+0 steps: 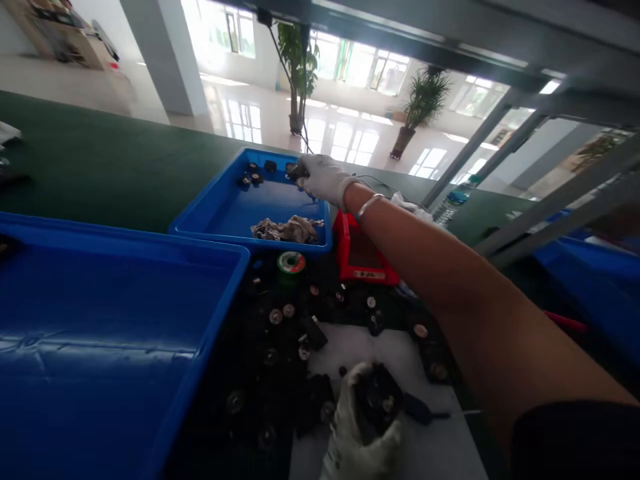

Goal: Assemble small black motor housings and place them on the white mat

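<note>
My left hand point(360, 427), in a pale glove, is wrapped round a black part point(379, 400) above the white sheet point(430, 440) at the bottom. A dark screwdriver point(420, 408) lies on the sheet to its right. My right hand point(323, 179), also gloved, reaches over the far right corner of the smaller blue tray point(200, 212). Its fingers are closed round a small dark part point(296, 171). Several small dark parts point(256, 178) and a crumpled grey cloth point(290, 229) lie inside that tray.
An empty-looking large blue tray point(220, 293) stands at the left. Many black parts with round metal discs point(275, 316) cover the middle, near a green spool point(291, 262). A red bin point(345, 257), a plastic bottle point(450, 205) and metal frame legs point(465, 150) stand at the right.
</note>
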Tool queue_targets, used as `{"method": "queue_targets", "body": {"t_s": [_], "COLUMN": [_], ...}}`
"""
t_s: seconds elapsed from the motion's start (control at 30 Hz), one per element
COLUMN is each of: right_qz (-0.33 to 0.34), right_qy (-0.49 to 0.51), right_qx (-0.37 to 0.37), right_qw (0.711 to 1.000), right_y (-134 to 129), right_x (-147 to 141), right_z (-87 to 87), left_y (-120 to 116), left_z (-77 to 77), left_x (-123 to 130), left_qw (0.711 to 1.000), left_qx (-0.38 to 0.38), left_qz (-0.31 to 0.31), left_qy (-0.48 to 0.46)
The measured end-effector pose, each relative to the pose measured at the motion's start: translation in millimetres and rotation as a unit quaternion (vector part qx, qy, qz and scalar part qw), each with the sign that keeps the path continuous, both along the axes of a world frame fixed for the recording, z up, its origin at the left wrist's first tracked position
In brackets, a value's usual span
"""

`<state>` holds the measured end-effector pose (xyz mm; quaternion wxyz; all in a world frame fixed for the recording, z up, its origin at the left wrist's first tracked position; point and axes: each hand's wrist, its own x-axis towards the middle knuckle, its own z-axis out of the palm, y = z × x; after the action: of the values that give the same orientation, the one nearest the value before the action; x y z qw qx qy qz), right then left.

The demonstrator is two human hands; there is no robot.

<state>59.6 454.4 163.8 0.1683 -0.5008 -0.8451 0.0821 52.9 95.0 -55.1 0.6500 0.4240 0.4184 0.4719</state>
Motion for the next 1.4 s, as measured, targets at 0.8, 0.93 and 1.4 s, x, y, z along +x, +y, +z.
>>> {"method": "queue_targets", "body": {"t_s": [0.8, 0.93, 1.4], "right_qz": [-0.014, -0.072, -0.087], "right_qy": [0.241, 0.318, 0.299], "right_qx": [0.102, 0.018, -0.314], "right_qw": [0.965, 0.945, 0.897], "right_y": [-408.1, -402.6, -367.4], "right_x": [234.5, 245.7, 201.3], "right_z": [-96.7, -112.1, -154.0], "left_y": [-30.2, -31.0, -56.8], "left_z": [31.2, 36.4, 22.7], "left_x": [32.2, 32.6, -10.0], "left_qw": [0.988, 0.989, 0.961], "left_qx": [0.134, 0.133, 0.171], "left_qz": [-0.073, -0.061, 0.129], "left_qy": [-0.005, 0.02, 0.174]}}
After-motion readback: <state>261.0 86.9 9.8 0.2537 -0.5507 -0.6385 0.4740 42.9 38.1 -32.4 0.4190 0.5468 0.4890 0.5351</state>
